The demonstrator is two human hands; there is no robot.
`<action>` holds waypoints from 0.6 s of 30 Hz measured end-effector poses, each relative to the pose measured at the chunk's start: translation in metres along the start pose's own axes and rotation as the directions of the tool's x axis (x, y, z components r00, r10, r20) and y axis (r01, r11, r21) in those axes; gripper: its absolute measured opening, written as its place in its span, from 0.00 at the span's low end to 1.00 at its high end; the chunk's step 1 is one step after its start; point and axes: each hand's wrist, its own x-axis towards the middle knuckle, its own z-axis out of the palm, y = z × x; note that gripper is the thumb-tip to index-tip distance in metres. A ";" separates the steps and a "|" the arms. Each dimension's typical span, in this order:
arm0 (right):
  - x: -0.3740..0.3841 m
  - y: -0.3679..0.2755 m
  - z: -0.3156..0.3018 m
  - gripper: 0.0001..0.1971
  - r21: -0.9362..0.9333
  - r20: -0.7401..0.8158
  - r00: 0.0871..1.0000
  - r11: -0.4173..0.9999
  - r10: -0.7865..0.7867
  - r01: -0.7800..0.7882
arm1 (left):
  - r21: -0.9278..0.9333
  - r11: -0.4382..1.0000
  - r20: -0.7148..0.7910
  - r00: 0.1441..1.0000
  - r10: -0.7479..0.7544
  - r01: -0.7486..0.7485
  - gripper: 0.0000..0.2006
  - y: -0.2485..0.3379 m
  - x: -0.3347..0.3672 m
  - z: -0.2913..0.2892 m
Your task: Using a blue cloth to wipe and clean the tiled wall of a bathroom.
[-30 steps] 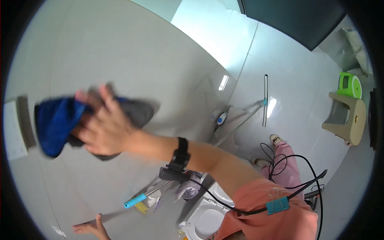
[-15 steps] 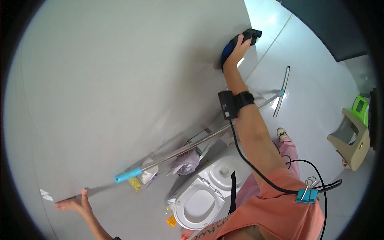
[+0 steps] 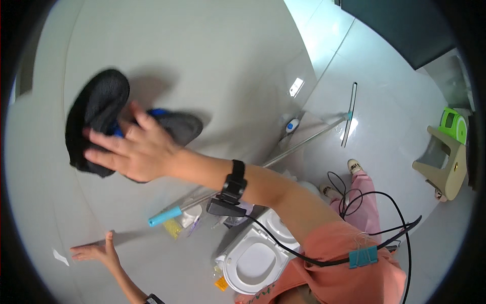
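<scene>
My right hand [image 3: 144, 151] presses a black and blue cloth [image 3: 104, 96] against the pale, glossy wall [image 3: 228, 66]. Its fingers are spread over the bunched fabric, and folds of it stick out on either side. Motion slightly blurs the fingers. Lower down on the left, my left hand [image 3: 103, 253] rests on the same wall with thumb and fingers stretched out and nothing in it. A small white torn patch [image 3: 60, 257] shows on the wall beside those fingertips.
Behind my right forearm leans a floor squeegee [image 3: 164, 216] with a blue grip. Below are a white toilet [image 3: 255, 261], bagged items and an orange packet [image 3: 220, 283]. A beige stool [image 3: 448, 169] and green plastic stool [image 3: 454, 126] stand right. A black cable [image 3: 304, 259] trails from my wrist.
My right hand has swept the cloth across the wall from the upper right to the left, and the cloth now looks more spread out. My left hand has stayed nearly in place.
</scene>
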 end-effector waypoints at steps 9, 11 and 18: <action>-0.085 0.221 -0.111 0.26 -0.278 -0.459 0.768 0.749 0.446 -0.601 | 0.007 1.000 0.006 1.000 0.018 -0.018 0.74 -0.008 0.002 -0.008; -0.122 0.249 -0.128 0.27 -0.114 -0.561 0.507 0.545 0.655 -0.831 | 0.024 0.999 0.025 0.999 0.028 -0.029 0.74 -0.005 0.002 -0.003; -0.136 0.159 -0.115 0.26 -0.575 -0.306 0.622 0.381 0.720 -0.724 | 0.072 0.997 0.020 1.000 0.019 -0.020 0.74 -0.009 0.003 -0.006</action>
